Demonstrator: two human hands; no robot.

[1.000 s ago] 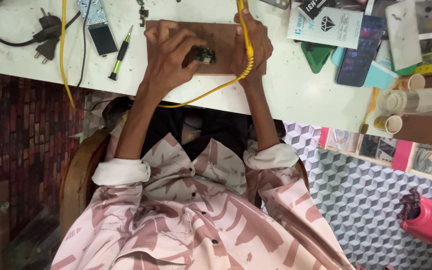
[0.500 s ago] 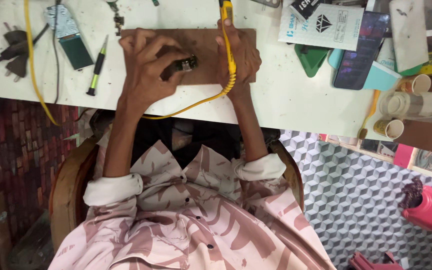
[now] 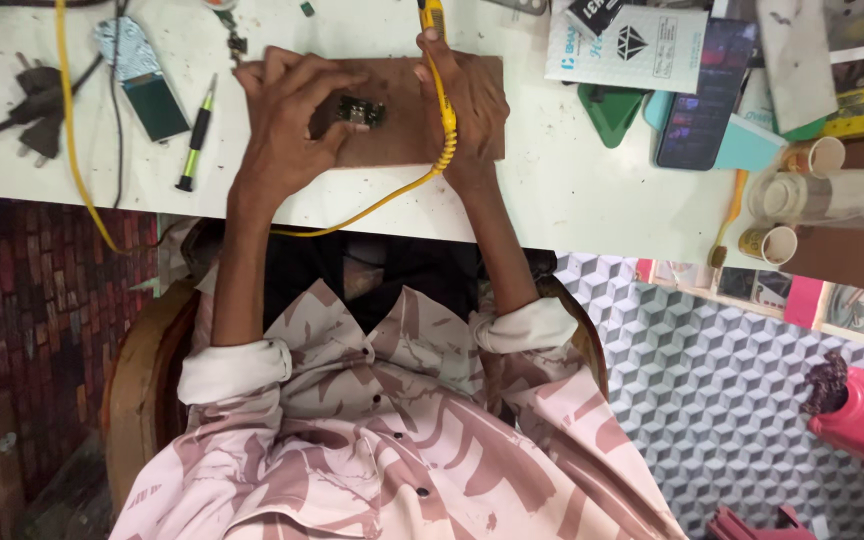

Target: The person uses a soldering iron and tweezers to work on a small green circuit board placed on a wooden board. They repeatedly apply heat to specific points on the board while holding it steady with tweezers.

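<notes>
The left hand point(image 3: 292, 120) pinches the small circuit board point(image 3: 360, 112) on the brown mat point(image 3: 472, 110), beside the right hand's point(image 3: 467, 105) grip closed round a yellow tool point(image 3: 436, 40).

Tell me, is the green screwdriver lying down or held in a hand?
Lying down. The green screwdriver rests flat on the white table, beside the left hand; no fingers touch it.

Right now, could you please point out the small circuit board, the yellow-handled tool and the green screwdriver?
small circuit board point(image 3: 357, 112), head view, its middle.
yellow-handled tool point(image 3: 434, 18), head view, upper handle.
green screwdriver point(image 3: 195, 137), head view, mid-handle.
</notes>
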